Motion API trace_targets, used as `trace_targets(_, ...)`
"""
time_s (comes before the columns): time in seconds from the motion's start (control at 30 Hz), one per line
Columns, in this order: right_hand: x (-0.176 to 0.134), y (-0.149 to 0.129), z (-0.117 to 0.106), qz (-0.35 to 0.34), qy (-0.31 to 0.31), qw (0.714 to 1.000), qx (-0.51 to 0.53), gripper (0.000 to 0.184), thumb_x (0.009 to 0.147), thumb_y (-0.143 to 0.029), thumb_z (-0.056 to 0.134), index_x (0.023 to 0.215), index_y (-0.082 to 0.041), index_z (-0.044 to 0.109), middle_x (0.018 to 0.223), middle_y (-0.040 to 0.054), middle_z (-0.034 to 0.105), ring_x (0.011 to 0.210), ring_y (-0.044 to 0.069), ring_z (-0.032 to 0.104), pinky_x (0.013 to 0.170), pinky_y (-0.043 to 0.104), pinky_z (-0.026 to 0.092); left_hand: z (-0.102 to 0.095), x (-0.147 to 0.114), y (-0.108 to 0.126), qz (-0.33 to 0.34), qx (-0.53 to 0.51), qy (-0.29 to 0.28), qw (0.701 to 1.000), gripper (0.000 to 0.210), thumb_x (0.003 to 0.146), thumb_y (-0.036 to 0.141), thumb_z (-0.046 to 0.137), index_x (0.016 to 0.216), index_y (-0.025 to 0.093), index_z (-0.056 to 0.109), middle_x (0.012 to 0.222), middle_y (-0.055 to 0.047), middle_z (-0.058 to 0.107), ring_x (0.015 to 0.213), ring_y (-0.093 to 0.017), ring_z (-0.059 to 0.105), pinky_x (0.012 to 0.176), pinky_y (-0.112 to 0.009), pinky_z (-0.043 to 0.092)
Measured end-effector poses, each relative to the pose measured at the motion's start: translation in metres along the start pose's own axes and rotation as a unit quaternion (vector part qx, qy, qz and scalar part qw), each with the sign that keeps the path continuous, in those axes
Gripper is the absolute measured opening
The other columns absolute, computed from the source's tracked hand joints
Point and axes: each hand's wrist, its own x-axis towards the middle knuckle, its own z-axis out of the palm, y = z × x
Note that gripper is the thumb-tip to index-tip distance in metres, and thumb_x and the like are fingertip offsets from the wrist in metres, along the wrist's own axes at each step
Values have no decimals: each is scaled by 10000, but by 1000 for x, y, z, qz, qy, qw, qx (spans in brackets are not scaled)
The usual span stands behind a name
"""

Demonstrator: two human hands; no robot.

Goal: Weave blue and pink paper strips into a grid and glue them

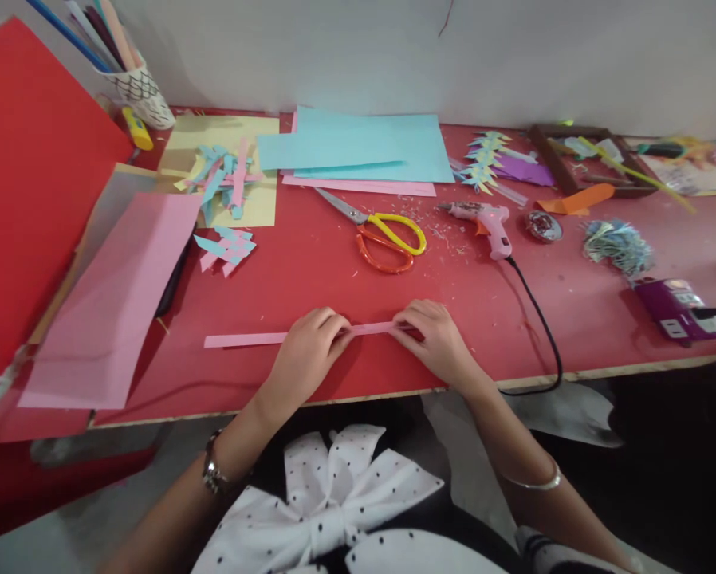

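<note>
A long narrow pink paper strip (244,340) lies along the front of the red table. My left hand (311,351) pinches it near its middle, with the flat end stretching out to the left. Close to the right end, my right hand (433,339) has its fingers closed on the same strip. Between the two hands the strip looks folded narrower. Beyond them lie scissors (387,239) with one yellow and one orange handle. Woven pink and blue paper pieces (230,249) rest further left.
A pink glue gun (483,222) with a black cord lies behind my right hand. Blue sheets (363,143) and a yellow sheet (262,199) with paper scraps are at the back. A pink sheet (112,295) covers the left side. A brown tray (627,179) and purple power strip (672,309) are right.
</note>
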Motion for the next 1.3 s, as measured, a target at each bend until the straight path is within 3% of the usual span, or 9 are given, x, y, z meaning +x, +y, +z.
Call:
trace_targets(0.23, -4, 6, -4, 65, 4, 998, 20, 201, 843, -268, 477, 671, -186, 541, 677, 28, 553, 663, 158, 486, 645, 280, 349, 0, 2, 0, -19, 14, 12, 1000, 128, 842, 204, 516, 731, 148, 549, 713, -27, 579, 664, -169, 558, 613, -280, 443)
trace_targets(0.6, -4, 3, -1, 89, 8, 995, -41, 191, 839, -266, 479, 670, -197, 536, 701, 30, 553, 685, 169, 482, 647, 286, 333, -2, -1, -2, -36, 83, 27, 996, 178, 857, 245, 492, 704, 165, 536, 671, -19, 576, 626, -170, 544, 572, -279, 390)
trace_targets(0.97, -6, -1, -2, 114, 26, 991, -70, 187, 828, -278, 496, 659, -200, 520, 723, 27, 527, 700, 174, 465, 651, 293, 328, -21, -17, -35, -43, 80, -5, 996, 217, 866, 284, 457, 680, 184, 507, 642, 5, 542, 618, -152, 535, 562, -257, 379)
trace_targets(1.3, -14, 12, -8, 131, 51, 987, -76, 245, 859, -309, 445, 645, -202, 497, 711, 32, 528, 692, 180, 476, 639, 299, 333, -36, -35, -59, -71, 32, 15, 997, 267, 850, 325, 392, 625, 206, 472, 587, 16, 516, 538, -136, 502, 510, -243, 378)
